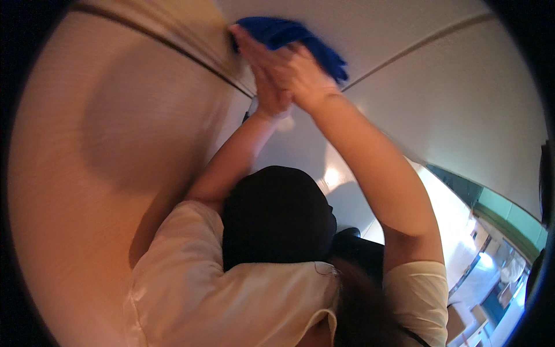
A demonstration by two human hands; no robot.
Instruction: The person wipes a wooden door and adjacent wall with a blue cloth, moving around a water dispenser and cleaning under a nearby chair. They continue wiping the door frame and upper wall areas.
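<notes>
A dark blue cloth [277,30] lies bunched against a pale, seamed wall panel [368,26] at the top of the view. My right hand [303,71] is on the cloth, its wrist crossing the cloth's lower right edge. My left hand [269,82] is raised beside and partly behind the right one, the two touching or overlapping. Its fingers are blurred, and I cannot tell whether they grip the cloth. Both bare forearms reach up from short pale sleeves, with a round black thing between them.
A smooth wall panel [130,121] curves close along the left, with a dark seam at its upper edge. Another pale panel [468,99] stands at the right. Beyond it, at lower right, an opening shows a lit room with a green strip, boxes [459,321] and bright lights.
</notes>
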